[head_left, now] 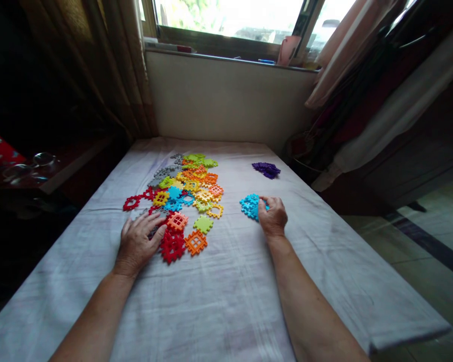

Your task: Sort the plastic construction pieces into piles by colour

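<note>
Several notched plastic building tiles lie in a mixed pile at the left middle of the table, with red tiles (172, 246), an orange tile (196, 243), a light green tile (203, 224) and yellow, grey and blue ones. My left hand (139, 241) rests at the pile's near left edge, fingers spread over some grey and red tiles and partly hiding them. To the right is a small group of blue tiles (250, 206). My right hand (273, 215) has its fingers curled and thumb pressed at the right side of this group, closed on a blue tile. Purple tiles (266, 170) sit farther back.
A pale cloth covers the table (211, 311). A wall and window sill (230, 58) with a pink cup (288, 49) stand behind it. Glasses (44, 160) lie on a dark surface at left. Clothes (392, 115) hang at right, a curtain (109, 65) at left.
</note>
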{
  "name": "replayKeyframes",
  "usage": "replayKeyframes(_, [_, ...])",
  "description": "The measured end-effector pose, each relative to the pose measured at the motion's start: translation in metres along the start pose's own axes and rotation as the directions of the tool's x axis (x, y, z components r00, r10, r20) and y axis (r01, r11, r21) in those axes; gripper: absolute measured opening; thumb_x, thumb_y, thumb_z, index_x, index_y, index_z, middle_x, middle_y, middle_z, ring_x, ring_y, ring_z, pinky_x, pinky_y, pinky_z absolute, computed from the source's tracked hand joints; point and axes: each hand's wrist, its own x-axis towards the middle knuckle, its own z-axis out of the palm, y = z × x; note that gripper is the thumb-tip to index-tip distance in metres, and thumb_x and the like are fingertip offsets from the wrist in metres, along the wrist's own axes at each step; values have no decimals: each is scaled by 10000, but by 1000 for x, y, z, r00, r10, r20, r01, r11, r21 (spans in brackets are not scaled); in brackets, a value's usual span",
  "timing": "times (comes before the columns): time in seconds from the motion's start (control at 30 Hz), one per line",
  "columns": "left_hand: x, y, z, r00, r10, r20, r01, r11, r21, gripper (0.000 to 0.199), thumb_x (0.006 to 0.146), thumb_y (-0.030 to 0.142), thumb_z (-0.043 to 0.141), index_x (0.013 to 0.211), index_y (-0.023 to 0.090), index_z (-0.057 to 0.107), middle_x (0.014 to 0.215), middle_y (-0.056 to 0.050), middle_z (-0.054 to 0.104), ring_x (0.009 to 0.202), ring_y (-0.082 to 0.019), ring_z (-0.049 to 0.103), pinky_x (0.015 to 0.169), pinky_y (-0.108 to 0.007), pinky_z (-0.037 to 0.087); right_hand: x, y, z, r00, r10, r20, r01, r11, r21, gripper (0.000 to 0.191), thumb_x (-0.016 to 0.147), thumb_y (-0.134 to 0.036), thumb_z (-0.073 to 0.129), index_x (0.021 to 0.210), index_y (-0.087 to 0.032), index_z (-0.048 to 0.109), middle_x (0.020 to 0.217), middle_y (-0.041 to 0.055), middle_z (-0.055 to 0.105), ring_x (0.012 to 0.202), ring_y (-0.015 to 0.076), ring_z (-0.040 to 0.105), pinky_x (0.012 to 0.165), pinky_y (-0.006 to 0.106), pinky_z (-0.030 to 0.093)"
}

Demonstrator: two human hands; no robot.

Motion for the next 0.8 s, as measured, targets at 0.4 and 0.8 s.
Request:
replayKeyframes(0.4, [1, 0, -5, 997, -76, 8, 76, 997, 0, 316, 917, 460, 473, 963, 284, 731, 1114, -54, 761, 1170, -295, 642, 1107, -596, 339, 0, -158, 71, 624, -537, 568, 605, 792, 85, 444, 972, -413, 494, 1394, -286, 555, 1518, 66, 487, 1395, 264, 387, 1113, 438, 311])
replayKeyframes(0.8, [1, 0, 1, 996, -88, -22, 88, 996, -15, 270, 916, 431, 492, 942, 288, 720, 1104, -42, 764, 1180, -299, 637, 1100, -592, 355, 18, -129, 74, 791, -308, 529, 456, 873, -173, 387, 1004, -422, 417, 1029, -201, 734, 1202, 119, 681, 1130, 257, 559, 917, 377, 381])
